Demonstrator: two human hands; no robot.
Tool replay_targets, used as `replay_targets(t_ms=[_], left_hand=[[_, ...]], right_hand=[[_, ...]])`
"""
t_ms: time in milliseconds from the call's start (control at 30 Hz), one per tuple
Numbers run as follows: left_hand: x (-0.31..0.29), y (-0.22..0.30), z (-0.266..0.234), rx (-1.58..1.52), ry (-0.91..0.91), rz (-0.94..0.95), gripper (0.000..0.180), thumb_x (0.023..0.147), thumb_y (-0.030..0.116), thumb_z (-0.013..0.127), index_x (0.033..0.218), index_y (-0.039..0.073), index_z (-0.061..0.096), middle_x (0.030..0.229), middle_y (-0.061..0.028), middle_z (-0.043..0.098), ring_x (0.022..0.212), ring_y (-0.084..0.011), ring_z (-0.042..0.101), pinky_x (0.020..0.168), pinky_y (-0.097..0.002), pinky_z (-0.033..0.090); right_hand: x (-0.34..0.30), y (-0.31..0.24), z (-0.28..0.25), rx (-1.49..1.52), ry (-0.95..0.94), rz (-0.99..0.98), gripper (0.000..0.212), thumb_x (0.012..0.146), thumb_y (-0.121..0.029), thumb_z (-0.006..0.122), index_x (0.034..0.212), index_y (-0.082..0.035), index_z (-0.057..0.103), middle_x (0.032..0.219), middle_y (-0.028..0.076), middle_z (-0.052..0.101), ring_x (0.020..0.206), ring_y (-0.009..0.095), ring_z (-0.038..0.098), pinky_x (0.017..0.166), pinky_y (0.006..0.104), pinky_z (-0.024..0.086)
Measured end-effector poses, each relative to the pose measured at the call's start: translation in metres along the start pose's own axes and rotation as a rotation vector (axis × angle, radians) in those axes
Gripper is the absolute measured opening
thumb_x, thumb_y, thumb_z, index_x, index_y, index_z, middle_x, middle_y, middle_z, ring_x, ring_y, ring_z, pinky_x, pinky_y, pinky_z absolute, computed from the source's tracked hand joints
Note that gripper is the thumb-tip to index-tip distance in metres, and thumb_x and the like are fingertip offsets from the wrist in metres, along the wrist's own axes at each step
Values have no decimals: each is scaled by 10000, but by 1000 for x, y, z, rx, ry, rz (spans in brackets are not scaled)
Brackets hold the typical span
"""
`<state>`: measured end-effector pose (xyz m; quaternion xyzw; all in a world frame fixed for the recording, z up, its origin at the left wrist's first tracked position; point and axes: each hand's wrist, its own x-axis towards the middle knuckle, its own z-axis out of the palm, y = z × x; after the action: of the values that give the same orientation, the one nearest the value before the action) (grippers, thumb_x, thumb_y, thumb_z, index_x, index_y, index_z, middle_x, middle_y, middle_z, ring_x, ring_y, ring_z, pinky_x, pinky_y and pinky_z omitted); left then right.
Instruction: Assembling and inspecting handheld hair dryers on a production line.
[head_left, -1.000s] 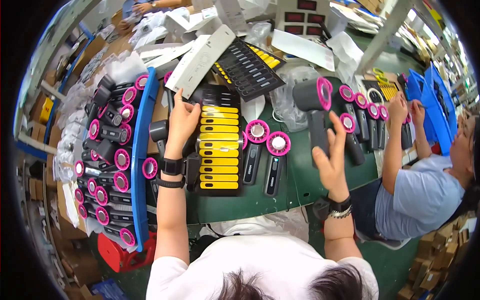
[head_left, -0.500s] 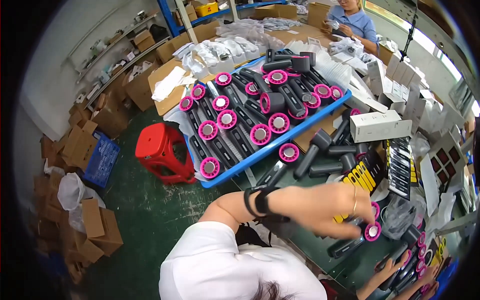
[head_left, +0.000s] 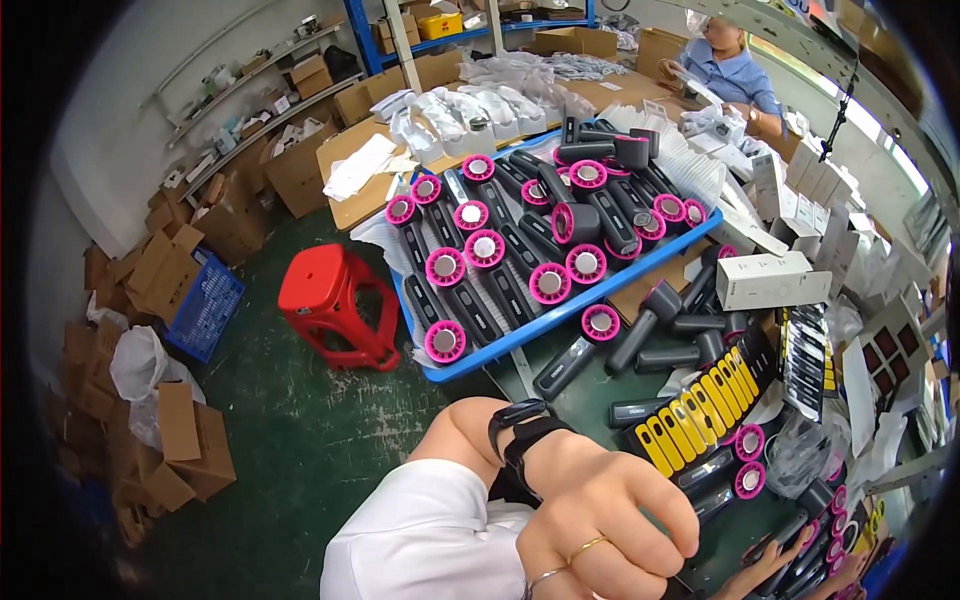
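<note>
My left hand [head_left: 612,525], with a ring and a dark wristband, is at the bottom middle with its fingers curled inward. Its fingertips are hidden, so I cannot make out what they hold, if anything. Right of it, a dark grey hair dryer [head_left: 707,500] with a pink-ringed end lies beside another hair dryer [head_left: 706,466] on the green table. Yellow-and-black cards [head_left: 697,412] spread just beyond them. A blue-rimmed tray [head_left: 560,312] filled with similar hair dryers stands farther off. My right hand is out of view; the hands at the lower right appear to be another person's.
A red stool [head_left: 325,285] stands left of the tray. Loose hair dryers [head_left: 638,335] and a white box [head_left: 768,282] lie right of the tray. Another person's hand [head_left: 772,565] is among hair dryers at the lower right. A person in blue [head_left: 735,72] sits across the table.
My left hand has drawn back from the pink-ringed hair dryers on the right, down and toward me. The yellow-and-black cards it partly covered now show more fully. The whole view has shifted slightly.
</note>
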<state>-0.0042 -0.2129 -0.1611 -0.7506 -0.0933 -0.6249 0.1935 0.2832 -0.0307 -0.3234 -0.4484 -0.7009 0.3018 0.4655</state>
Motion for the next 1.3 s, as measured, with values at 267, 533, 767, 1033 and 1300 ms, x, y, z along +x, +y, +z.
replay_targets(t_ms=[267,533,767,1033,1300], left_hand=[[-42,21,-34,539,-339,3,173,786,139,661,673,78,545,753,-48,581,657,-179,576,641,-328,520],[-62,-3,-239,1417,-946,-973,292,683,82,624,972,70,584,886,-105,593,912,-291,552,797,-383,436],[-143,-27,-351,1428,-1447,-1229,371,723,92,586,1092,136,599,1082,-107,558,1083,-275,509,860,-419,420],[-174,-45,-368,1377,-1592,-1231,274,750,93,575,1013,143,632,1018,-89,571,1026,-252,545,832,-380,439],[-173,-57,-381,1260,-1654,-1062,244,721,92,594,957,124,647,973,-84,566,978,-252,558,797,-359,458]], right_hand=[[-7,32,-19,-15,-37,-1,601,861,-144,555,1375,-23,267,1383,218,291,1213,349,393,950,410,391],[-13,13,-35,-179,-73,217,656,866,-198,568,1395,-44,214,1341,271,315,1174,383,423,931,404,407],[-21,65,-35,-203,-47,204,593,875,-172,497,1401,-76,239,1358,188,330,1131,305,438,948,348,357],[-17,66,-18,-148,-59,226,558,897,-114,441,1411,-90,223,1340,223,376,1168,318,437,971,341,331],[-14,76,-2,-215,20,98,572,897,-94,447,1416,-106,208,1296,247,413,1110,328,481,944,345,354]])
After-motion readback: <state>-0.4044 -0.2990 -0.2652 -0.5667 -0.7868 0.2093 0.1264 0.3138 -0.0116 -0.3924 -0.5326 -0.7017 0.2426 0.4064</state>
